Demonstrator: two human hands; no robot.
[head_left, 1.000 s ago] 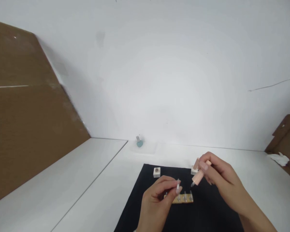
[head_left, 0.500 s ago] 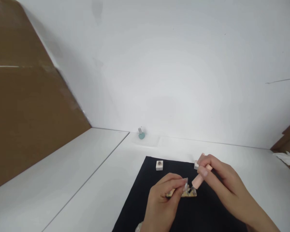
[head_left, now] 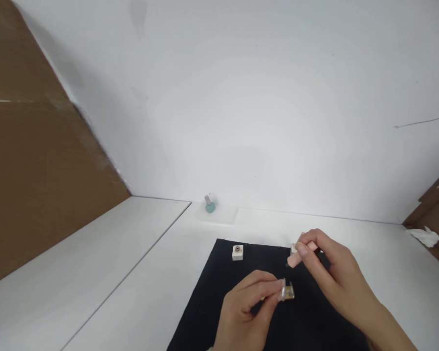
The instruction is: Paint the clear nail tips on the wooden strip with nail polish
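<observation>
My left hand [head_left: 247, 307] is closed in a pinch around a small clear plastic piece [head_left: 283, 288] above a black cloth. A thin gold-coloured strip [head_left: 289, 295] shows at the fingertips, partly hidden by them; whether it is joined to the clear piece I cannot tell. Between the thumb and fingers of my right hand [head_left: 334, 270] is a pink applicator [head_left: 296, 259], tilted with its dark tip down and left. That tip hangs above the clear piece, apart from it.
The black cloth [head_left: 208, 307] lies on a white table [head_left: 139, 287]. Two small white blocks stand on its far part: one [head_left: 237, 253] bears a round dark piece, the other [head_left: 293, 249] is partly covered by my right hand. Behind are a teal bottle [head_left: 209, 207] and white tissue [head_left: 426, 237].
The pink applicator in my right hand has risen away from the clear piece, where its dark tip was close before. My left hand keeps its pinch and sits slightly lower. The view has shifted slightly.
</observation>
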